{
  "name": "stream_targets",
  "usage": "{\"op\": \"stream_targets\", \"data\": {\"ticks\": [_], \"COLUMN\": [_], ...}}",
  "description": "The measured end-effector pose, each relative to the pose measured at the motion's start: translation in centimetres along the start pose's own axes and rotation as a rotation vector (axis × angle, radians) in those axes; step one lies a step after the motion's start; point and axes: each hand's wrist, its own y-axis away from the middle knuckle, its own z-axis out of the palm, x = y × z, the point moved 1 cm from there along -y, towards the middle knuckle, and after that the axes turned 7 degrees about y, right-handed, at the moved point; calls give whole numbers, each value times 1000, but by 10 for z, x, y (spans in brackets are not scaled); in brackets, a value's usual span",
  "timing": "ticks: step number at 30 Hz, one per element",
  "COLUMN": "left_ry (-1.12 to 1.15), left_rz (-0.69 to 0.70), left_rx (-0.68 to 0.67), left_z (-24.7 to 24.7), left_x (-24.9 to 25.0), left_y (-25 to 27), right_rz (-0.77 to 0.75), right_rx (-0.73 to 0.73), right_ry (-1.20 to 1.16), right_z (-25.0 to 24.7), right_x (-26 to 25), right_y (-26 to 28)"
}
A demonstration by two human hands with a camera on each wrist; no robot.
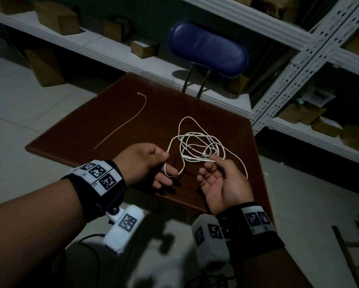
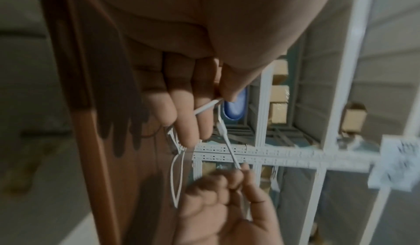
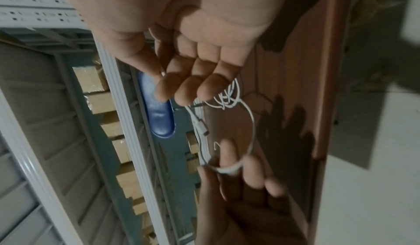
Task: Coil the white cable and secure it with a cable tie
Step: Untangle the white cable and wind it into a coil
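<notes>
A white cable (image 1: 199,145) lies in a loose tangle on the brown table (image 1: 87,129). My left hand (image 1: 167,157) pinches a strand of it between thumb and forefinger, and a small loop hangs over the lower fingers. My right hand (image 1: 212,159), palm up, pinches the cable near its plug end. In the left wrist view the cable (image 2: 229,148) runs taut from my left hand (image 2: 219,100) to my right hand (image 2: 238,170). The right wrist view shows the plug (image 3: 202,126) hanging free. A thin beige cable tie (image 1: 125,120) lies untouched at the table's far left.
A blue chair back (image 1: 207,48) stands just behind the table. White metal shelving (image 1: 299,65) with cardboard boxes (image 1: 59,17) runs along the back and right. Grey tiled floor (image 1: 18,113) surrounds the table.
</notes>
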Motion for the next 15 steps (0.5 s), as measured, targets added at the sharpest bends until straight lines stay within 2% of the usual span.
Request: {"op": "stream_targets", "data": {"ticks": [4, 8, 15], "left_ry": [88, 71, 359], "left_rz": [-33, -32, -20], "left_rx": [23, 86, 75], "left_z": [1, -6, 1], "left_x": [-3, -4, 0], "left_y": [0, -2, -5], "right_rz": [65, 99, 117], "right_rx": [-65, -74, -101], "right_ry": [-60, -42, 63], "right_z": [8, 13, 17], "right_x": [6, 10, 18], "right_y": [6, 8, 10]}}
